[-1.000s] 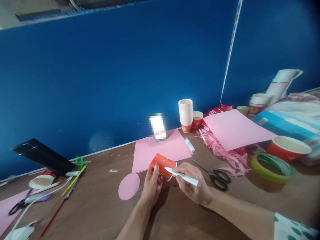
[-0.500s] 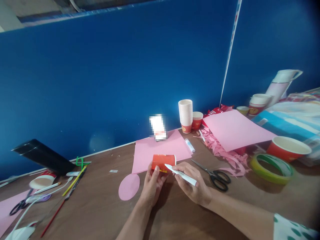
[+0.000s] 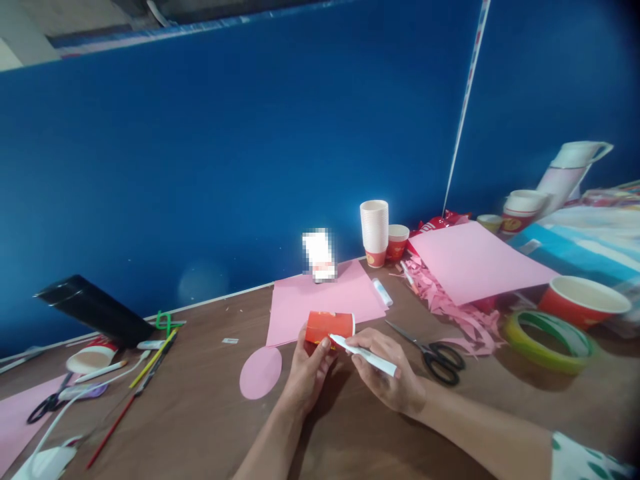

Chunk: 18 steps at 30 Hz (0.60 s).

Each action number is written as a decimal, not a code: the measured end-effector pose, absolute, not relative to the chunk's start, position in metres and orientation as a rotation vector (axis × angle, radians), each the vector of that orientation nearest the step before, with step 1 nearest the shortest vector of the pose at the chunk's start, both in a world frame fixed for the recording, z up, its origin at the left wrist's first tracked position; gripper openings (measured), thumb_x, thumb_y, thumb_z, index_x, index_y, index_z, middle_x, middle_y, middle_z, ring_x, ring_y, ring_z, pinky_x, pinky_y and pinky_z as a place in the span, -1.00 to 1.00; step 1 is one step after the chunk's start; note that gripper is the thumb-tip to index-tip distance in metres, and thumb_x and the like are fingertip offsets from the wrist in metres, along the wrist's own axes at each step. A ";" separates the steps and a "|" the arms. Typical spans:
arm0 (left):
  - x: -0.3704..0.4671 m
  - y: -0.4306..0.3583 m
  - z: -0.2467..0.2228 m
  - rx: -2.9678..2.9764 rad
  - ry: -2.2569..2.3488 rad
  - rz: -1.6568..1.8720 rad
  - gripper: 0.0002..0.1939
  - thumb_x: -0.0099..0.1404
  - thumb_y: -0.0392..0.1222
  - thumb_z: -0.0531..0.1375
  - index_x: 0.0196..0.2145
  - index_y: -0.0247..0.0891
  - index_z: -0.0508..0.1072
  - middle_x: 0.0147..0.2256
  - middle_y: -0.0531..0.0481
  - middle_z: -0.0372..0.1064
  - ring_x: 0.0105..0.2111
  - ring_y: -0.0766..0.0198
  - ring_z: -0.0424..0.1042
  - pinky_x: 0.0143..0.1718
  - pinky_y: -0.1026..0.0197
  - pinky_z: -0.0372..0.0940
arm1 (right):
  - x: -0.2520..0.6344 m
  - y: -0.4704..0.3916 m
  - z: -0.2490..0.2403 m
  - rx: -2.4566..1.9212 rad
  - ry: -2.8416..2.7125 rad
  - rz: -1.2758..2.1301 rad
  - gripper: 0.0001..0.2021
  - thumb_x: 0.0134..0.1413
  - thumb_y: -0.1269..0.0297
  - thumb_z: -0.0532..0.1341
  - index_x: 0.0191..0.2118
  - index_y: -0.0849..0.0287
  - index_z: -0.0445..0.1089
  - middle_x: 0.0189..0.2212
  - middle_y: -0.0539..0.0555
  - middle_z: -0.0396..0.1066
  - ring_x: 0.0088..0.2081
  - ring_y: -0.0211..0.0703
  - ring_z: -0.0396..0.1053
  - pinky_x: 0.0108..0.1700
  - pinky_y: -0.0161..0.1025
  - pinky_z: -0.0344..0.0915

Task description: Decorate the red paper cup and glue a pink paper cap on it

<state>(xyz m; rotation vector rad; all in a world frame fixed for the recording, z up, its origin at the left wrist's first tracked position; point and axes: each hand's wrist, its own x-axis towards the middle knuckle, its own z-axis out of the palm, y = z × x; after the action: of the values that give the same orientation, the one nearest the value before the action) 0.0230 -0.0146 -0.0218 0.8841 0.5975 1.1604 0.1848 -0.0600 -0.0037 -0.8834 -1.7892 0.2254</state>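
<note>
My left hand (image 3: 311, 365) is wrapped round a red paper cup (image 3: 327, 325), which lies on its side with its white rim facing right. In my right hand (image 3: 387, 373) is a white marker (image 3: 370, 358), its tip at the cup's lower side by my left thumb. Whether the tip touches the cup, I cannot tell. A pink paper oval (image 3: 261, 372) lies on the table left of my left hand. Beyond the cup are pink paper sheets (image 3: 295, 307). Black-handled scissors (image 3: 443, 361) lie just right of my right hand.
At the right are yellow-green tape (image 3: 520, 347), a large red paper cup (image 3: 585, 300), pink paper shreds (image 3: 435, 293) and a white jug (image 3: 567, 170). Stacked paper cups (image 3: 374, 230) stand by the blue partition (image 3: 225, 147). Leftward lie a black case (image 3: 100, 310), pencils and more scissors (image 3: 47, 403).
The cup has turned slightly in my left hand, and the marker tip is lower on it. The whole view has shifted a little.
</note>
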 end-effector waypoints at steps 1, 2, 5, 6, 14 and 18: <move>0.023 -0.015 -0.022 0.887 0.600 1.160 -0.49 0.18 -0.23 0.24 0.08 -0.15 0.24 -0.07 -0.13 0.39 -0.05 0.12 0.37 0.01 0.02 0.24 | 0.185 -0.060 -0.004 -0.879 -1.787 0.213 -0.79 0.10 0.46 0.10 -0.13 0.14 0.30 -0.34 0.09 0.41 -0.29 -0.13 0.38 -0.20 -0.18 0.35; 0.023 -0.015 -0.021 0.890 0.600 1.160 -0.49 0.17 -0.23 0.24 0.07 -0.15 0.25 -0.08 -0.13 0.39 -0.05 0.11 0.37 0.01 0.03 0.24 | 0.186 -0.060 -0.003 -0.873 -1.783 0.202 -0.79 0.10 0.46 0.10 -0.14 0.14 0.30 -0.34 0.09 0.41 -0.30 -0.12 0.38 -0.20 -0.17 0.35; 0.023 -0.016 -0.020 0.892 0.593 1.154 -0.48 0.15 -0.24 0.26 0.07 -0.14 0.26 -0.08 -0.13 0.40 -0.06 0.12 0.38 -0.01 0.05 0.26 | 0.186 -0.060 0.000 -0.863 -1.754 0.172 -0.79 0.08 0.46 0.10 -0.15 0.14 0.31 -0.36 0.09 0.41 -0.31 -0.12 0.38 -0.23 -0.17 0.35; 0.023 -0.016 -0.019 0.891 0.591 1.154 -0.48 0.15 -0.24 0.26 0.07 -0.14 0.26 -0.09 -0.12 0.40 -0.06 0.12 0.38 -0.02 0.05 0.26 | 0.186 -0.060 0.001 -0.867 -1.744 0.166 -0.80 0.08 0.46 0.10 -0.15 0.14 0.31 -0.36 0.09 0.41 -0.32 -0.13 0.38 -0.23 -0.18 0.35; 0.023 -0.016 -0.018 0.858 0.560 1.125 -0.48 0.13 -0.20 0.29 0.05 -0.12 0.29 -0.07 -0.11 0.41 -0.03 0.10 0.38 0.02 0.03 0.23 | 0.185 -0.061 0.007 -0.968 -1.652 0.180 -0.88 0.13 0.42 0.08 -0.23 0.14 0.30 -0.42 0.06 0.38 -0.39 -0.16 0.37 -0.30 -0.23 0.34; 0.022 -0.017 -0.016 0.830 0.531 1.078 -0.53 0.17 -0.18 0.25 0.05 -0.17 0.30 -0.07 -0.13 0.42 -0.04 0.09 0.39 0.04 0.04 0.22 | 0.185 -0.059 0.005 -1.042 -1.541 0.274 -0.90 0.19 0.38 0.06 -0.25 0.17 0.30 -0.41 0.07 0.37 -0.39 -0.17 0.37 -0.31 -0.25 0.33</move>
<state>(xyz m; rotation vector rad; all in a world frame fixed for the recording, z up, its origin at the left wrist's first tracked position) 0.0223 -0.0166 -0.0161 0.8297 0.5311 1.0785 0.1850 -0.0592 0.0047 -1.0418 -1.5414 0.2737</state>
